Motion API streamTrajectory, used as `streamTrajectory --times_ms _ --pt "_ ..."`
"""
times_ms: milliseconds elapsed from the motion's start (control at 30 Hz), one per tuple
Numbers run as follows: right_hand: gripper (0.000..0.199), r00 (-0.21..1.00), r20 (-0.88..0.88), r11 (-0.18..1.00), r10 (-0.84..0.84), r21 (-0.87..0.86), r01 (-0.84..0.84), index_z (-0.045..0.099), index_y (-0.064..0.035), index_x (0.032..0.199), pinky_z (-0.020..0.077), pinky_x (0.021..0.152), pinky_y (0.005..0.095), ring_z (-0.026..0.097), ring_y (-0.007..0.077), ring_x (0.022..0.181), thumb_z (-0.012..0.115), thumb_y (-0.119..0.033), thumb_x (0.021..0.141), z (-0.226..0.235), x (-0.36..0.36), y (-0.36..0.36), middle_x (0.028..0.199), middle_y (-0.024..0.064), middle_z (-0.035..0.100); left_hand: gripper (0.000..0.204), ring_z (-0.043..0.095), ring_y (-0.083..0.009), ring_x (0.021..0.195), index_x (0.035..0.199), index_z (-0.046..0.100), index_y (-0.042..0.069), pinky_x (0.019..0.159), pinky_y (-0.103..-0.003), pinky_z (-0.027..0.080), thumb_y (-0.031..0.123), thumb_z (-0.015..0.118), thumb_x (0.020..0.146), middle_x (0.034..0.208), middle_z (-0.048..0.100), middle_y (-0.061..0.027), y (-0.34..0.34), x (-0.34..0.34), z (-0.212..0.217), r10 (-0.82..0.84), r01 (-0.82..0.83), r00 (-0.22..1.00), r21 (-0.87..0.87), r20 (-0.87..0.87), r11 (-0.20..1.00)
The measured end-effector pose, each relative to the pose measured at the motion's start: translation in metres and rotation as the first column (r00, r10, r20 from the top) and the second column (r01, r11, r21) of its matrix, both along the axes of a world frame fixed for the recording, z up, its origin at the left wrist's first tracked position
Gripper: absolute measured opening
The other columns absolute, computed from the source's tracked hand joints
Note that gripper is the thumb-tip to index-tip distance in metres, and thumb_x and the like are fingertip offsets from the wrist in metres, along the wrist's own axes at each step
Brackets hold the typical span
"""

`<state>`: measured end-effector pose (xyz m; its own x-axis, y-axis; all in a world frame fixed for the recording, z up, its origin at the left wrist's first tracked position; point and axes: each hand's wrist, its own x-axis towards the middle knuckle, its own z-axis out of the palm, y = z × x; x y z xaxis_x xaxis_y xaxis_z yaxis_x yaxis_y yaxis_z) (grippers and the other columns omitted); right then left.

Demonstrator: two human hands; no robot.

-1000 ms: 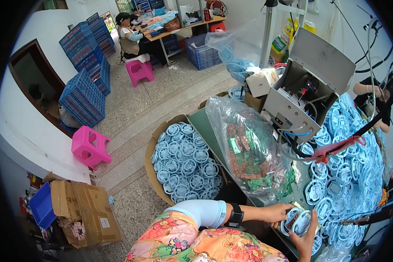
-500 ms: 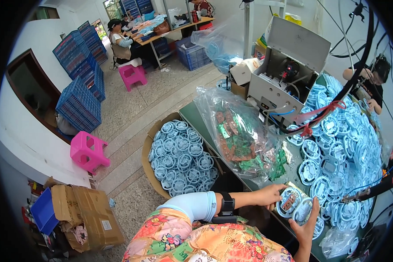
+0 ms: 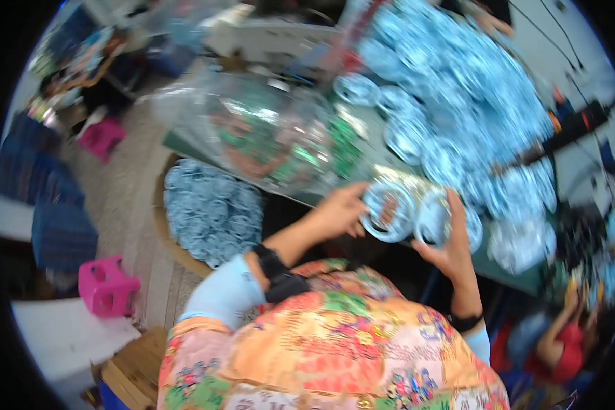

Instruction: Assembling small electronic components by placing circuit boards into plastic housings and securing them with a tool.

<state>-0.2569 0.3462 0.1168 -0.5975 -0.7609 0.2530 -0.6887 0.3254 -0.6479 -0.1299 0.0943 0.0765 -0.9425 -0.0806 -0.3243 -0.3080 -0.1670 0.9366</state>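
Both hands closed on blue coils above the table edge.
Left hand (image 3: 336,213) gripping one coiled blue bundle (image 3: 388,210), right hand (image 3: 451,246) clasping a second bundle (image 3: 434,220) just beside it; basket of coils (image 3: 215,212) already filled, big loose heap (image 3: 458,89) seemingly left on table (image 3: 506,270).
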Motion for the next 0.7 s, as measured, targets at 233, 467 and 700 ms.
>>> streamTrajectory --times_ms 233,467,700 --pt "0.111 0.996 0.019 0.995 -0.087 0.055 0.086 0.03 -0.002 0.152 0.027 0.117 0.0433 0.033 0.0371 0.142 0.088 -0.027 0.061 0.003 0.012 0.024 0.153 0.0214 0.035 0.052 0.063 -0.0108 0.059 0.145 0.042 -0.001 0.049 -0.023 0.049 0.012 0.059 0.097 0.078 0.065 -0.0048 -0.003 -0.009 0.0 -0.024 0.025 1.0 -0.049 0.016 0.998" --pt "0.112 0.997 0.012 0.995 -0.078 0.068 0.077 0.029 -0.0034 0.152 0.0268 0.117 0.0439 0.033 0.0373 0.143 0.089 -0.026 0.06 0.004 0.02 0.033 0.154 0.0212 0.034 0.04 0.06 -0.0133 0.072 0.114 0.063 -0.003 0.061 -0.03 0.048 0.027 0.072 0.089 0.081 0.066 -0.0077 0.004 -0.038 0.001 -0.019 -0.029 0.997 -0.586 -0.076 0.81" --pt "0.111 0.997 -0.038 0.996 -0.066 0.062 0.069 0.03 -0.0023 0.151 0.0286 0.116 0.0469 0.034 0.0406 0.139 0.089 -0.023 0.059 0.005 0.019 0.033 0.151 0.0223 0.035 0.05 0.067 -0.0374 0.092 0.101 0.067 -0.004 0.08 -0.043 0.052 0.038 0.075 0.075 0.095 0.07 -0.0224 0.009 -0.064 0.007 -0.041 0.012 0.999 -0.718 -0.023 0.696"
